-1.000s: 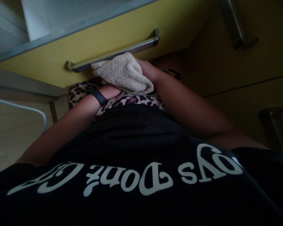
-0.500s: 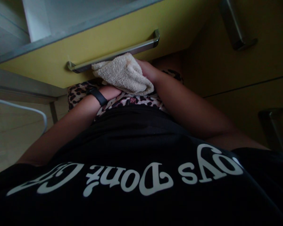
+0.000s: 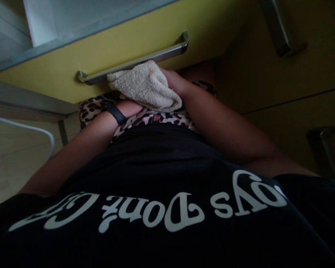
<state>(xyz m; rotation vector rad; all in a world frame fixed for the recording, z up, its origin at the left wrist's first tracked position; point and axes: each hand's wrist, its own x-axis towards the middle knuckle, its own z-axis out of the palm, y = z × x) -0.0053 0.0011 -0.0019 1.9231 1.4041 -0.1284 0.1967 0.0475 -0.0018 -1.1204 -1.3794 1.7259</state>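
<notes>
A beige terry cloth [image 3: 146, 87] lies bunched over both of my hands, above my lap and just below a metal drawer handle [image 3: 162, 56]. My right hand [image 3: 171, 80] grips the cloth from its right side, with the fingers tucked out of sight beneath the folds. From the lower left, my left hand [image 3: 132, 107] reaches under the same cloth. Its fingers are covered, so their shape does not show. A black wristband [image 3: 115, 113] circles my left wrist.
The handle sits on a yellow drawer front [image 3: 61, 70], whose top edge stands open over a pale interior [image 3: 100, 16]. Darker cabinet fronts [image 3: 281, 82] with more handles are on the right. A white cable [image 3: 36, 128] curves above the tiled floor [image 3: 11, 160] at left.
The view has shifted very slightly, so the drawer front sits a little higher and further left. Both hands and the cloth keep nearly the same pose.
</notes>
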